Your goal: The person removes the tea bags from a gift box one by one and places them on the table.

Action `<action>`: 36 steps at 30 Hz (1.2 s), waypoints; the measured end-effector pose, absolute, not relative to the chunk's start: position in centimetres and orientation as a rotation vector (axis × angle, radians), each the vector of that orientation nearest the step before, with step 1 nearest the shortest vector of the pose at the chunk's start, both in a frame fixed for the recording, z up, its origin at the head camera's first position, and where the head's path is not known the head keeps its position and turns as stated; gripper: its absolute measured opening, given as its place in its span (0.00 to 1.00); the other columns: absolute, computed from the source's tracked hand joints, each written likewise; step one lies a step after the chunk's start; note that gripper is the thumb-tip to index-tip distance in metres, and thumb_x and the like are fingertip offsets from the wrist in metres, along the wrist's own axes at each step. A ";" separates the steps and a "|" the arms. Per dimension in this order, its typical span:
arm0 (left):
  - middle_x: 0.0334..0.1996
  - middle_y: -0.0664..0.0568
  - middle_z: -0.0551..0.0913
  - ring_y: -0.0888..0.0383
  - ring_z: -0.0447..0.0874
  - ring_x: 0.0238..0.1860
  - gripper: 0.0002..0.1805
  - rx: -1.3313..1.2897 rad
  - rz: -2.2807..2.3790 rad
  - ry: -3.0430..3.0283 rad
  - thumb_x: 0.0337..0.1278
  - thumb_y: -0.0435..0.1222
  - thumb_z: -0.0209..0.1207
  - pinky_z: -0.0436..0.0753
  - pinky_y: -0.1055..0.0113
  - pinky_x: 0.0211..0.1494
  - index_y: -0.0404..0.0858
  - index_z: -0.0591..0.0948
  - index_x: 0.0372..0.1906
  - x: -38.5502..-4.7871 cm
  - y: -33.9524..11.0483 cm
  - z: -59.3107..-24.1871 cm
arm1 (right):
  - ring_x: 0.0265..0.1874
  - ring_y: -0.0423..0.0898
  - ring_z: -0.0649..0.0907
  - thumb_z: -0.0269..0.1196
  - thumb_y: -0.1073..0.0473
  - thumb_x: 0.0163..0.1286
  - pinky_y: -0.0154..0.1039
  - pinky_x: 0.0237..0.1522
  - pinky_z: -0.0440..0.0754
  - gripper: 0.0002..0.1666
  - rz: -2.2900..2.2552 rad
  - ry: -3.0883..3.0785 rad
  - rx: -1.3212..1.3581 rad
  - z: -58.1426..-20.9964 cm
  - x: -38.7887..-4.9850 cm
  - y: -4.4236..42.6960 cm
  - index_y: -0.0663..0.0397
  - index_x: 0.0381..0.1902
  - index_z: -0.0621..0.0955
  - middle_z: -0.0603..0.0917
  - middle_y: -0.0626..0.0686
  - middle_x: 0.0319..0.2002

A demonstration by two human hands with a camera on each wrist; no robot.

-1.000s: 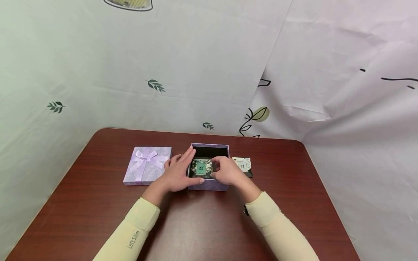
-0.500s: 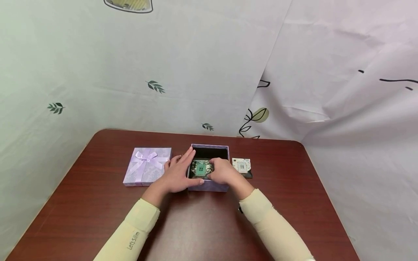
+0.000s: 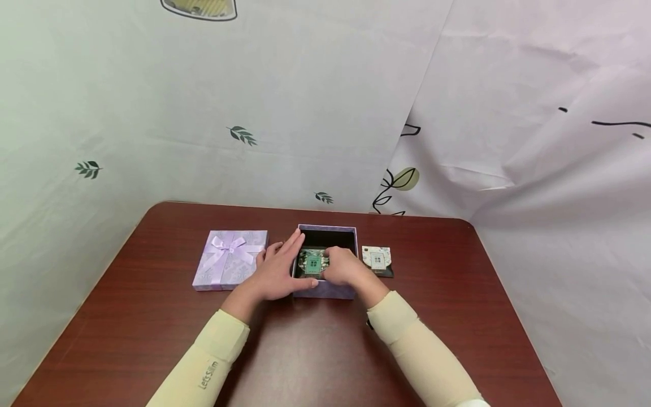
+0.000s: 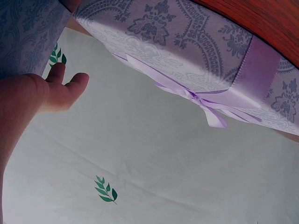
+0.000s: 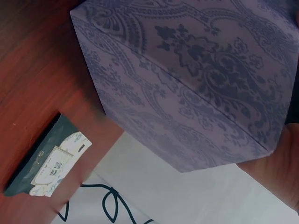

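A purple patterned box (image 3: 325, 291) with a black interior stands lidless near the middle of the table. Inside it, toward the left, lies a dark flower-printed packet (image 3: 312, 262) with a green label. My left hand (image 3: 274, 275) rests along the box's left wall with straight fingers, its thumb on the front rim. My right hand (image 3: 344, 268) reaches into the box, thumb and finger curled at the packet's right end; their tips are partly hidden. In the right wrist view the box wall (image 5: 187, 84) hides most of that hand (image 5: 275, 179).
The matching purple lid (image 3: 231, 261) with a ribbon bow lies left of the box, close to the left fingers. A white and dark packet (image 3: 377, 260) lies just right of the box. A patterned cloth (image 3: 274, 113) hangs behind the brown table (image 3: 315, 350).
My right hand has moved a little left inside the box, farther over the packet's right end. My left hand, the box, the lid and the other packet look unmoved.
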State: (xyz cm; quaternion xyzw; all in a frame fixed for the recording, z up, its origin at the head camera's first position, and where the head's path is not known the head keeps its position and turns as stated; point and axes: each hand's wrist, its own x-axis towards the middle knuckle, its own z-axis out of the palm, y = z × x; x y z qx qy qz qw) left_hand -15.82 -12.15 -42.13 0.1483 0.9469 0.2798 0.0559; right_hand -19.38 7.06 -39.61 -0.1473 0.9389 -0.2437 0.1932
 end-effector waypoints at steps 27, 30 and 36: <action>0.80 0.63 0.38 0.35 0.48 0.73 0.61 0.451 0.870 2.867 0.50 0.67 0.64 0.46 0.31 0.63 0.51 0.46 0.82 -15.8 -12.2 -42.3 | 0.51 0.53 0.81 0.69 0.62 0.64 0.48 0.45 0.80 0.28 -0.735 2.683 -0.404 -39.9 -19.0 6.2 0.59 0.63 0.80 0.82 0.57 0.57; 0.80 0.63 0.38 0.36 0.48 0.73 0.60 0.451 0.869 2.868 0.50 0.66 0.64 0.46 0.31 0.63 0.50 0.47 0.82 -15.8 -12.2 -42.3 | 0.51 0.54 0.81 0.69 0.62 0.64 0.49 0.47 0.80 0.28 -0.745 2.684 -0.418 -39.7 -18.8 6.1 0.60 0.62 0.80 0.82 0.58 0.58; 0.80 0.63 0.38 0.36 0.47 0.73 0.60 0.443 0.868 2.860 0.51 0.66 0.64 0.44 0.31 0.63 0.50 0.46 0.82 -15.8 -12.2 -42.2 | 0.48 0.53 0.81 0.71 0.62 0.63 0.47 0.41 0.80 0.28 -0.787 2.712 -0.427 -39.7 -18.8 6.1 0.61 0.62 0.80 0.82 0.59 0.56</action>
